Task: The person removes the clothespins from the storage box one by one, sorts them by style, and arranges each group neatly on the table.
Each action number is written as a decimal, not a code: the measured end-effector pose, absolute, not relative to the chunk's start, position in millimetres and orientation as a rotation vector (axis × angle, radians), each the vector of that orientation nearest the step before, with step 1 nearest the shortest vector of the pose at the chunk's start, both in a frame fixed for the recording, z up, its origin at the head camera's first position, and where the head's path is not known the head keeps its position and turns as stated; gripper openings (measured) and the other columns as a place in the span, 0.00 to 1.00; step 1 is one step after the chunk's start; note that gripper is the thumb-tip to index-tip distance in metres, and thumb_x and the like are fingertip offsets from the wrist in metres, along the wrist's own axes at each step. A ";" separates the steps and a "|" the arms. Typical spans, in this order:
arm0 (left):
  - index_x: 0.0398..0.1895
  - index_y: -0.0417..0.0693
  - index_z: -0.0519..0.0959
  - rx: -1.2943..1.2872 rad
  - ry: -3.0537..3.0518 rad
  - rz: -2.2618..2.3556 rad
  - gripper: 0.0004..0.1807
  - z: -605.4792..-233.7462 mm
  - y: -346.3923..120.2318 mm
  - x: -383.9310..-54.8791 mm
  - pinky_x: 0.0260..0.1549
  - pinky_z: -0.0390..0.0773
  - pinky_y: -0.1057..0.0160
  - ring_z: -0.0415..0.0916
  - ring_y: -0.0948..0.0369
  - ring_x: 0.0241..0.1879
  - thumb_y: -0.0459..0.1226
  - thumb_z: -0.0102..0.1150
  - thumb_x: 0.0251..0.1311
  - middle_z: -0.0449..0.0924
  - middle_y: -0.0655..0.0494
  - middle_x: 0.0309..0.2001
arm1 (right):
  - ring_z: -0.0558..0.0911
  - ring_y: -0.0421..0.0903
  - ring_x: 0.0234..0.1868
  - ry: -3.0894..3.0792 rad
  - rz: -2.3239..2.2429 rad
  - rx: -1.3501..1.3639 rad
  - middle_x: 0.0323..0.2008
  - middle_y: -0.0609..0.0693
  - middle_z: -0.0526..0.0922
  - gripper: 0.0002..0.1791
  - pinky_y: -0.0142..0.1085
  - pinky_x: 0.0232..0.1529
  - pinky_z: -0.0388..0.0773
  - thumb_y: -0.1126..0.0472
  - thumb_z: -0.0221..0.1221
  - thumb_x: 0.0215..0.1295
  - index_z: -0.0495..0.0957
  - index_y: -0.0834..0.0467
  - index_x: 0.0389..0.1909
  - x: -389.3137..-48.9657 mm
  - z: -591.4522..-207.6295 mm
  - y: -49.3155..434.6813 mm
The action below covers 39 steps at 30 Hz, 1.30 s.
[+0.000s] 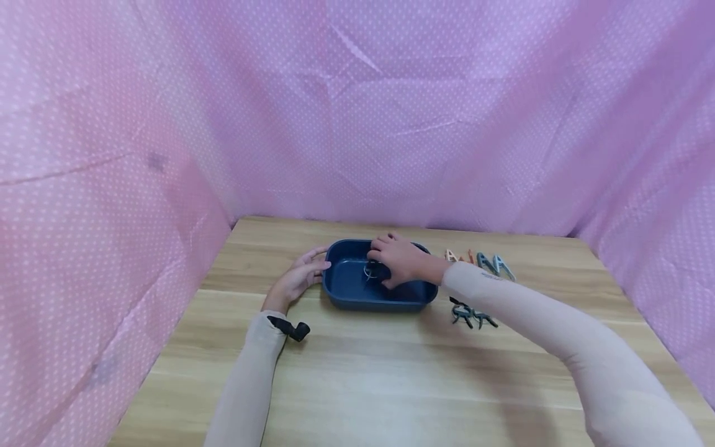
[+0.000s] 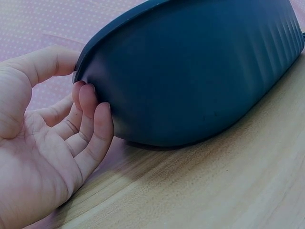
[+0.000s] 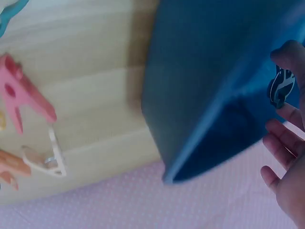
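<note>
A dark blue rectangular basin with rounded corners stands on the wooden table. At its left end my left hand holds on, thumb at the rim and curled fingertips against the outer wall. My right hand reaches over the basin from the right. Between its thumb and index finger sits a small dark spring clip with pale lines, which it pinches above the basin's floor. In the head view, most of that clip is hidden behind the hand.
Right of the basin lie several clothespins, among them a light blue one, a dark teal one and a pink one. Nearer to me are dark spring clips, beneath the right forearm. A pink dotted curtain surrounds the table.
</note>
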<state>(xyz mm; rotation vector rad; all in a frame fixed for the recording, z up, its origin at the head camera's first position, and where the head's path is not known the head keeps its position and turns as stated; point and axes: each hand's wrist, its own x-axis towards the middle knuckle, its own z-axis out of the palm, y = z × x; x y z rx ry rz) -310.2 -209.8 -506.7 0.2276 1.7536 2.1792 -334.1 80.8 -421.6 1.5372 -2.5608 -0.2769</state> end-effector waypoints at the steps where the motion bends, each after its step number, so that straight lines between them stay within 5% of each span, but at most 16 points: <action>1: 0.77 0.41 0.57 0.223 1.756 2.176 0.32 -507.8 -209.2 -309.4 0.42 0.81 0.66 0.80 0.66 0.41 0.29 0.51 0.73 0.81 0.59 0.49 | 0.74 0.55 0.58 -2.548 -0.264 1.527 0.55 0.57 0.78 0.37 0.56 0.64 0.69 0.42 0.75 0.50 0.79 0.58 0.57 -332.7 -418.6 84.6; 15: 0.78 0.42 0.56 0.208 1.752 2.175 0.31 -511.6 -206.1 -307.3 0.43 0.81 0.65 0.80 0.66 0.41 0.29 0.50 0.74 0.83 0.63 0.45 | 0.75 0.57 0.56 -2.454 -0.093 1.433 0.52 0.57 0.79 0.38 0.56 0.62 0.70 0.47 0.78 0.47 0.78 0.60 0.57 -306.2 -380.8 158.4; 26: 0.79 0.40 0.53 0.252 1.737 2.182 0.34 -509.8 -208.3 -311.9 0.45 0.81 0.66 0.80 0.66 0.42 0.29 0.50 0.74 0.83 0.62 0.46 | 0.76 0.58 0.49 -2.347 -0.064 1.378 0.45 0.58 0.79 0.38 0.56 0.51 0.72 0.50 0.80 0.38 0.79 0.62 0.50 -291.2 -380.2 233.2; 39: 0.78 0.41 0.55 0.267 1.724 2.188 0.31 -508.7 -206.9 -315.0 0.44 0.81 0.66 0.81 0.67 0.41 0.28 0.49 0.74 0.84 0.63 0.46 | 0.79 0.57 0.45 -2.456 -0.246 1.329 0.42 0.58 0.80 0.38 0.55 0.50 0.76 0.53 0.81 0.33 0.81 0.65 0.48 -272.5 -387.3 295.4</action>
